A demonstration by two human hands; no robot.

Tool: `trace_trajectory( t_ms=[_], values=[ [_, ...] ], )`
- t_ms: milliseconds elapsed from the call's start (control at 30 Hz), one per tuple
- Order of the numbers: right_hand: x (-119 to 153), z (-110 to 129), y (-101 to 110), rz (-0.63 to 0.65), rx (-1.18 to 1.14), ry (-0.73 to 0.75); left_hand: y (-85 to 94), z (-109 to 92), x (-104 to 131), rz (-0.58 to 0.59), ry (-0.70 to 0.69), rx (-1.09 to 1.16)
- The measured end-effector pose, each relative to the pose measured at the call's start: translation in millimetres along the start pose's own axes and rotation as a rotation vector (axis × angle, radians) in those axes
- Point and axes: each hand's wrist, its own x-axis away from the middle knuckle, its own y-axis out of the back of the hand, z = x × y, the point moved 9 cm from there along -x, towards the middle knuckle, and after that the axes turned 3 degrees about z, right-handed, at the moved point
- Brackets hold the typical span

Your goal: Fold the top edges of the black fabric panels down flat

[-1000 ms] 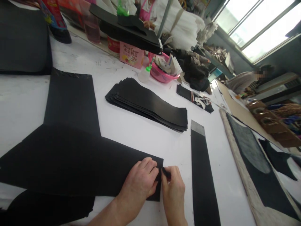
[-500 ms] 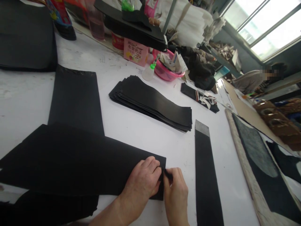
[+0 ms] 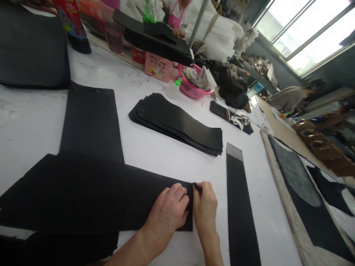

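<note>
A large black leather-like sheet (image 3: 91, 195) lies across the near side of the white table. My left hand (image 3: 169, 207) rests on its right end with curled fingers, pressing it against the table. At the sheet's right edge, my right hand (image 3: 205, 203) pinches a small dark piece (image 3: 197, 187) between thumb and fingers, near the upper corner. Whether that piece is part of the sheet's edge or separate, I cannot tell. Under the sheet, another black panel (image 3: 93, 122) extends away from me. Right of my hands lies a long black strip (image 3: 240, 207) with a grey end.
A stack of black strips (image 3: 177, 123) lies beyond my hands. Farther back are a pink basin (image 3: 194, 87), a small green-capped bottle (image 3: 173, 88) and a pink box (image 3: 158, 66). Black cut pieces (image 3: 305, 195) lie at right. A person (image 3: 288, 98) is in the background; another is partly visible behind the table.
My right hand has moved up along the sheet's right edge, toward its upper corner, still pinching the dark piece. My left hand stays almost in place. The camera view has shifted slightly.
</note>
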Motion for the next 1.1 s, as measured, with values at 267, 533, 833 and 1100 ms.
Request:
trace_trajectory(
  t_ms=[267, 533, 833, 1100],
  values=[
    [19, -23, 32, 0.025, -0.196, -0.204, 1.2, -2, 1, 0.017, -0.015, 0.025],
    [27, -15, 4, 0.076, -0.059, -0.087, 1.7, -2, 1, -0.025, -0.018, 0.003],
    [14, -2, 11, 0.028, -0.046, -0.031, 1.2, 0, 0, -0.027, -0.006, 0.024],
    [33, -28, -6, 0.139, -0.37, -0.253, 0.4, 0, 1, -0.075, -0.017, 0.022]
  ],
)
